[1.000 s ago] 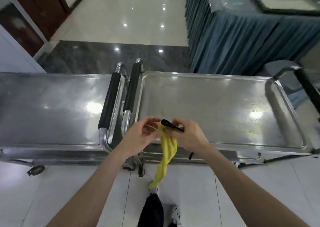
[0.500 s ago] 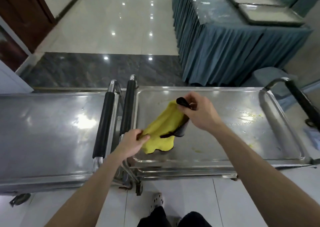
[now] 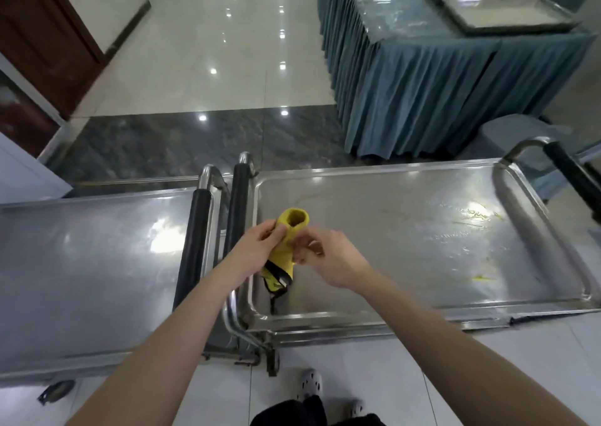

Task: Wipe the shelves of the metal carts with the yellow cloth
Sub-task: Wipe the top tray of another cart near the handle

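Observation:
Two metal carts stand side by side, the left cart (image 3: 97,263) and the right cart (image 3: 406,230), their black-padded handles meeting in the middle. A yellow cloth (image 3: 287,240) with a black edge is bunched into a roll above the left end of the right cart's top shelf. My left hand (image 3: 257,250) grips the roll from the left. My right hand (image 3: 328,259) is at its right side, fingers curled against the cloth; it is blurred. Yellow smears mark the right part of the shelf (image 3: 481,277).
A long table with a blue skirt (image 3: 422,77) and metal trays (image 3: 507,15) stands behind the right cart. A grey bin (image 3: 517,132) sits by its corner. A dark wooden door (image 3: 42,35) is at far left. My feet (image 3: 309,385) are on the tiled floor.
The cloth was spread between both hands over the shelf; it is now bunched into a roll. My right hand came back toward my left.

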The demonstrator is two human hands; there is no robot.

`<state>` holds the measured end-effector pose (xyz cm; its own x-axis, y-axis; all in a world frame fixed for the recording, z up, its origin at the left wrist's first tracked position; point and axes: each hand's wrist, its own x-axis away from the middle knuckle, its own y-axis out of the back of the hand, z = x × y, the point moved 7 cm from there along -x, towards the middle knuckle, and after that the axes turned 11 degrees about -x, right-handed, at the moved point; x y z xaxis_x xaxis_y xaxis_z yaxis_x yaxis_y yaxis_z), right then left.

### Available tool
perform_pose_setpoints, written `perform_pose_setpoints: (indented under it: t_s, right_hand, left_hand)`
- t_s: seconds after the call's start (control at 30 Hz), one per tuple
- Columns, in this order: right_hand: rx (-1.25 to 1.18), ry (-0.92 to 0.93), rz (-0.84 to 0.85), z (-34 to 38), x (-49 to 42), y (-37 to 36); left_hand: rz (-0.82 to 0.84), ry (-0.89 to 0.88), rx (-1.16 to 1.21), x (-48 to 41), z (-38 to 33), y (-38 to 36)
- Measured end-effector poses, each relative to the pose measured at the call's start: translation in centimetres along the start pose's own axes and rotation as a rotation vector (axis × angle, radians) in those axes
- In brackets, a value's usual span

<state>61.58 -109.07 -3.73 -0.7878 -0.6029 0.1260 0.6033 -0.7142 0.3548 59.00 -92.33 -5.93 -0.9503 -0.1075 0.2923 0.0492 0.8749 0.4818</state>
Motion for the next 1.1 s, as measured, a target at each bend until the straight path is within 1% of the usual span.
perform_pose_setpoints:
  t_s: [0.07, 0.1, 0.17, 0.2, 0.23, 0.27, 0.3, 0.33, 0.4, 0.47, 0.5, 0.53, 0.6, 0.67, 0.73, 0.8, 0.87, 0.93, 1.0, 1.1]
  right_hand:
    - [-0.072, -0.040, -0.103, -0.4, -0.7, 0.3]
    - [-0.083, -0.046, -0.138, -0.5, -1.0, 0.4]
    - [-0.082, -0.067, -0.156, -0.5, -1.6, 0.9]
    - [-0.014, -0.083, -0.144, -0.6, -2.0, 1.3]
    - [0.116, -0.089, -0.115, -0.5, -2.6, 1.9]
    - [0.249, -0.083, -0.063, -0.5, -3.3, 2.3]
    - [0.328, -0.070, 0.003, -0.3, -3.8, 2.6]
    - [0.344, -0.077, 0.055, -0.1, -4.1, 2.9]
    - [0.288, -0.116, 0.102, 0.2, -4.4, 3.8]
    - [0.196, -0.143, 0.090, 0.5, -4.6, 4.5]
    - [0.183, -0.136, 0.061, 0.4, -5.0, 4.7]
    - [0.203, -0.131, 0.022, -0.2, -5.7, 4.8]
    - [0.263, -0.159, -0.044, -2.4, -6.9, 4.4]
    - [0.321, -0.234, -0.069, -6.0, -7.4, 3.0]
    - [0.398, -0.267, -0.074, -9.6, -6.7, 0.2]
    - [0.501, -0.210, -0.055, -12.4, -5.9, -3.8]
    - [0.598, -0.142, -0.027, -14.3, -6.0, -7.7]
    - [0.693, -0.080, -0.055, -15.3, -7.5, -10.1]
    - [0.739, -0.043, -0.066, -15.8, -9.6, -11.5]
    - [0.775, -0.042, -0.074, -16.8, -9.6, -12.6]
  left_hand:
    - [0.108, -0.004, 0.001, 0.4, 0.1, -0.2]
    - [0.153, -0.026, -0.045, 0.6, -0.1, 0.0]
    - [0.177, -0.082, -0.190, 0.5, -0.6, 0.9]
    - [0.191, -0.111, -0.265, 0.5, -0.9, 1.4]
    - [0.210, -0.134, -0.349, 0.4, -1.2, 1.9]
    - [0.230, -0.147, -0.417, 0.2, -1.5, 2.4]
    - [0.246, -0.149, -0.463, 0.1, -1.7, 3.0]
    - [0.250, -0.144, -0.479, 0.0, -1.8, 3.5]
    - [0.219, -0.145, -0.433, -0.2, -2.5, 4.9]
    - [0.197, -0.133, -0.330, -0.5, -3.2, 6.1]
    - [0.178, -0.126, -0.319, -1.0, -3.4, 6.4]
    - [0.144, -0.126, -0.357, -1.7, -3.4, 6.6]
    - [0.053, -0.132, -0.506, -3.3, -2.5, 6.6]
    - [-0.041, -0.126, -0.689, -4.5, 0.1, 6.2]
    - [-0.196, -0.156, -0.850, -4.6, 2.8, 6.1]
    - [-0.342, -0.160, -0.907, -4.6, 5.2, 6.1]
    - [-0.421, -0.095, -0.856, -5.1, 7.3, 6.2]
    - [-0.411, 0.009, -0.665, -6.1, 8.7, 6.1]
    - [-0.411, 0.070, -0.488, -7.3, 9.1, 5.6]
    - [-0.484, 0.079, -0.446, -7.4, 8.3, 5.5]
